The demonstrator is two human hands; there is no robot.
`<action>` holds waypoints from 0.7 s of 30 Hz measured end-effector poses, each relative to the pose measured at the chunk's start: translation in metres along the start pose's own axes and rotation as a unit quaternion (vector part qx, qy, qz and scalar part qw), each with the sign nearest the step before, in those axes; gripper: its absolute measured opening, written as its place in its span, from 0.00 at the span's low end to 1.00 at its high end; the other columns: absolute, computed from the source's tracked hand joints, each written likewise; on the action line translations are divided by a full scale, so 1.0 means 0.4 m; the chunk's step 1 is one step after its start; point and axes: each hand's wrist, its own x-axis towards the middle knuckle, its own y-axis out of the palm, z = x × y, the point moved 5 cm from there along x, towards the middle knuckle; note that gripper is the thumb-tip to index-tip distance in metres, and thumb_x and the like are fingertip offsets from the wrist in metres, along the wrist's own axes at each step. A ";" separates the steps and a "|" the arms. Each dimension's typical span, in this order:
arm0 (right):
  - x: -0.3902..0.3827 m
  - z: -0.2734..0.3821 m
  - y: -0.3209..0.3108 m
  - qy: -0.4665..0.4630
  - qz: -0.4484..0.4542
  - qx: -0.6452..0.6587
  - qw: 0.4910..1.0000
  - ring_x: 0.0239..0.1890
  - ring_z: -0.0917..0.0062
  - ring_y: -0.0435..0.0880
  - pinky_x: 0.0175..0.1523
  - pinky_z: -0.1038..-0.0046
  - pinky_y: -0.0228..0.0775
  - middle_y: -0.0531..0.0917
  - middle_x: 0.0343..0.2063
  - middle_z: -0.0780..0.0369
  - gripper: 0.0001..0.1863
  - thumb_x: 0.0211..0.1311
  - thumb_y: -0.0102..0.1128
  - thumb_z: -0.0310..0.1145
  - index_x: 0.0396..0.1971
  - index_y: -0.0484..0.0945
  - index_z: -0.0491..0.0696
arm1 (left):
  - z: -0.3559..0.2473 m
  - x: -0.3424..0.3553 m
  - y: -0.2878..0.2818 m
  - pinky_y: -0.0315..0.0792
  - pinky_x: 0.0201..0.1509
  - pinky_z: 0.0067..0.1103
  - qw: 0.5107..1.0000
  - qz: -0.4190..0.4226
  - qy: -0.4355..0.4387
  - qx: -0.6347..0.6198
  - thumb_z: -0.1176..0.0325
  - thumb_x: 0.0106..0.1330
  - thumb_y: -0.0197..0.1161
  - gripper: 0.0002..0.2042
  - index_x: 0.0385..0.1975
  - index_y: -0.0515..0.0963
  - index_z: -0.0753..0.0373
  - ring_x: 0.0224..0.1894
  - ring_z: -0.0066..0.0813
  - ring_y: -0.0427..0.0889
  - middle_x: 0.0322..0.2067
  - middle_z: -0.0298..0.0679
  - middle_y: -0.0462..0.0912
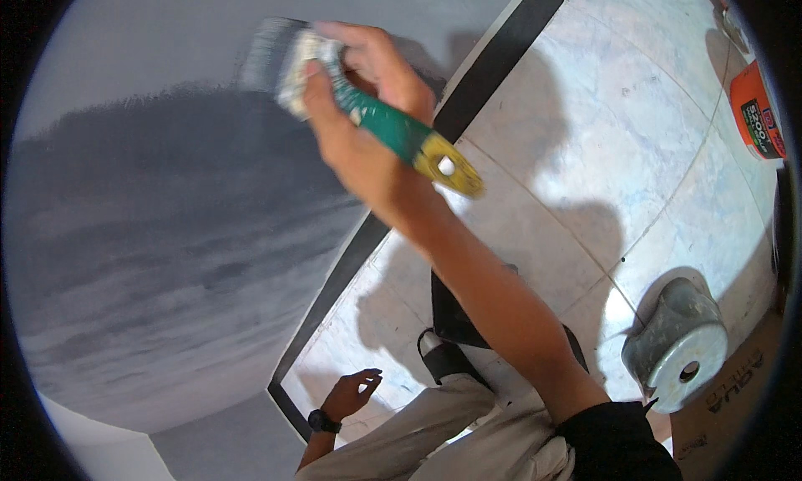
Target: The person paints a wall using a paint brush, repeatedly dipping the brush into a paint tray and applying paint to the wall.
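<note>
My right hand (355, 143) grips a wide paintbrush (388, 130) with a green handle and a yellow end. Pale dried paint cakes its ferrule, and the bristles are against or just off the grey wall (167, 180); blur hides which. Darker grey paint spreads in streaks below a ragged edge, with lighter grey above it. Low on the left, my left hand (352, 396), a dark watch on its wrist, hangs over the floor by my leg. Its fingers are loosely bent with a gap at the thumb, and nothing shows in them.
A black baseboard (501, 59) runs between the wall and the pale tiled floor (643, 88). An orange bucket (756, 113) stands at the far right. Nearer, a grey plastic stool (681, 347) sits beside printed cardboard (727, 410). My sandalled foot (447, 360) is close to the baseboard.
</note>
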 end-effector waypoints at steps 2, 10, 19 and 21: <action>-0.014 -0.059 -0.089 0.147 0.025 -0.184 0.972 0.32 0.84 0.85 0.38 0.78 0.76 0.86 0.29 0.60 0.13 0.69 0.63 0.27 0.51 0.80 0.41 | -0.006 -0.008 -0.003 0.82 0.45 0.30 1.000 0.010 -0.017 0.012 0.65 0.74 0.63 0.12 0.52 0.83 0.62 0.41 0.41 0.90 0.46 0.43 0.89; -0.058 -0.058 -0.119 0.097 -0.010 -0.215 0.972 0.30 0.80 0.87 0.31 0.74 0.78 0.85 0.26 0.59 0.12 0.67 0.65 0.28 0.47 0.79 0.42 | -0.033 0.009 -0.014 0.82 0.45 0.30 1.000 -0.002 -0.008 -0.001 0.64 0.74 0.63 0.13 0.52 0.83 0.62 0.42 0.42 0.90 0.47 0.44 0.89; -0.032 -0.023 0.018 0.046 -0.005 -0.130 0.990 0.32 0.81 0.87 0.36 0.78 0.79 0.87 0.31 0.59 0.16 0.67 0.66 0.26 0.53 0.80 0.42 | -0.017 0.000 -0.013 0.82 0.46 0.31 1.000 0.009 -0.018 0.001 0.63 0.75 0.62 0.14 0.54 0.83 0.61 0.42 0.42 0.90 0.47 0.44 0.89; -0.072 -0.056 -0.072 0.070 -0.008 -0.283 0.956 0.34 0.81 0.87 0.41 0.77 0.80 0.87 0.33 0.60 0.16 0.68 0.65 0.27 0.54 0.80 0.43 | -0.027 0.005 -0.015 0.83 0.48 0.31 0.998 0.033 -0.054 0.018 0.69 0.74 0.63 0.12 0.54 0.81 0.65 0.47 0.40 0.90 0.49 0.46 0.88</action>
